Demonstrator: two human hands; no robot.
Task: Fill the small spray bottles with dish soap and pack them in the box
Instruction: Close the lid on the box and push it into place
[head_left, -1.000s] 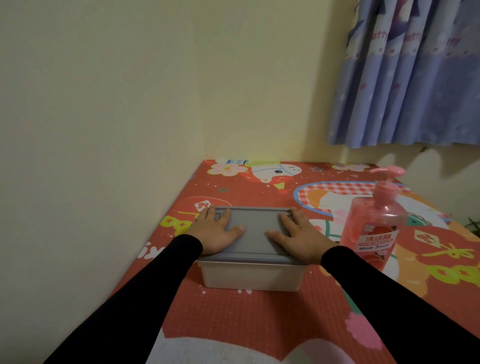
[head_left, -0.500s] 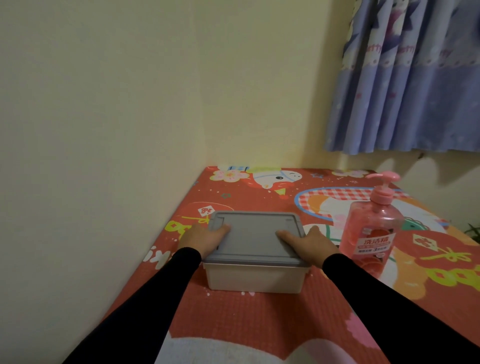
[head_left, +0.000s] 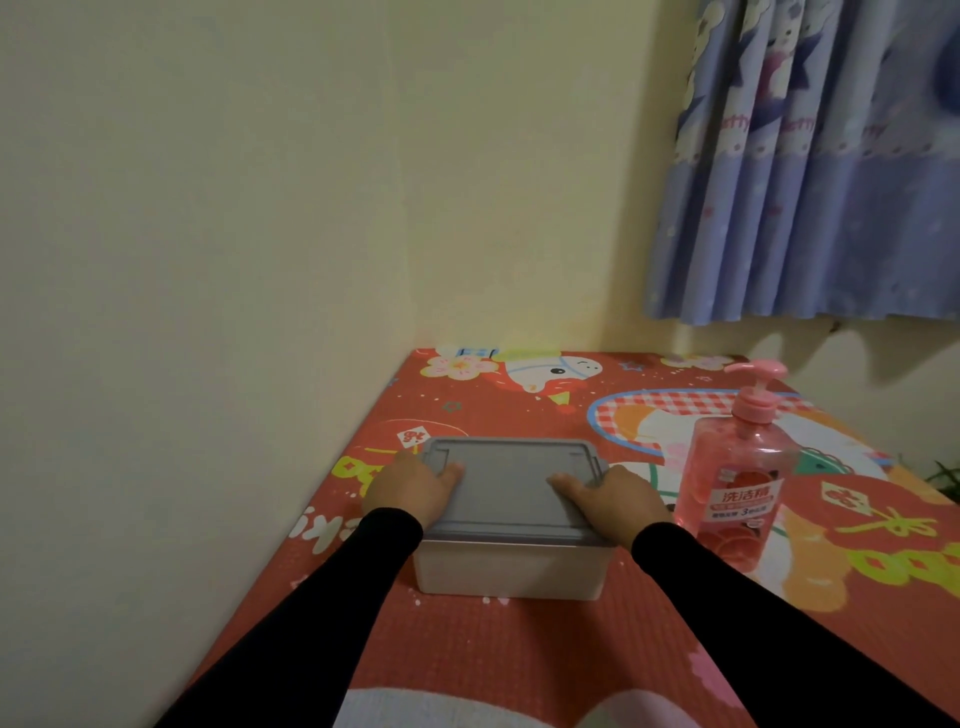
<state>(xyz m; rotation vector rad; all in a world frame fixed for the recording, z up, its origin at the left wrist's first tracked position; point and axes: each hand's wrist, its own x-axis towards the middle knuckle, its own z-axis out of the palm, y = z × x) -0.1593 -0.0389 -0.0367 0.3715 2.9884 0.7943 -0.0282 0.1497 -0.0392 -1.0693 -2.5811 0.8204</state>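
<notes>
I see both arms in black sleeves reaching forward to the box (head_left: 511, 574), a pale tub with a grey lid (head_left: 511, 488) that sits closed on top of it. The left hand (head_left: 410, 493) grips the lid's left edge, thumb lying on the top surface and the fingers curled down over the side, where I lose sight of them. The right hand (head_left: 610, 499) mirrors it on the lid's right edge, thumb on top and fingers wrapped over the rim (so the two hands are held apart by the width of the lid, each clamped on its own side). Just beyond the right hand, to its outer side, stands the dish soap bottle (head_left: 737, 470), upright, clear pink with a pink pump head; its label carries Chinese characters reading 洗洁精 and a figure 3 beneath, the smaller print too fine for me to read. Everything rests on a red cartoon mat (head_left: 467, 660), and ahead of the left hand a small white tag on it bears a red character I can't make out. No small spray bottles show anywhere around the hands.
</notes>
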